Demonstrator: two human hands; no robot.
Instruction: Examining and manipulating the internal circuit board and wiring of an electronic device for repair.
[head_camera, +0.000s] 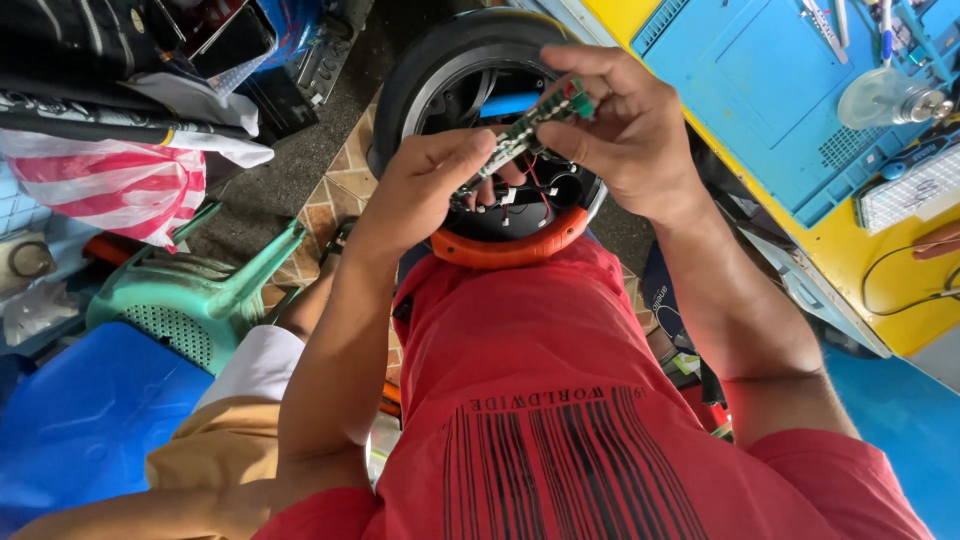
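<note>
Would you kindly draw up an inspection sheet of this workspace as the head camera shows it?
Surface: yellow bench with blue mat, at right.
Job's things: green circuit board held over the wheel hub, which has an orange rim.
Clutter: bottle and small tools on mat.
Grippers: left hand and right hand both pinch the board.
Cables: red and black wires run from board into hub.
Surroundings: green plastic stool, striped bag, tiled floor.

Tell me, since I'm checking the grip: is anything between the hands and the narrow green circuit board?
Nothing visible. The left hand and right hand both pinch the narrow green circuit board directly, above the black wheel hub with the orange rim. Thin red and black wires hang from the board toward the hub.
</note>
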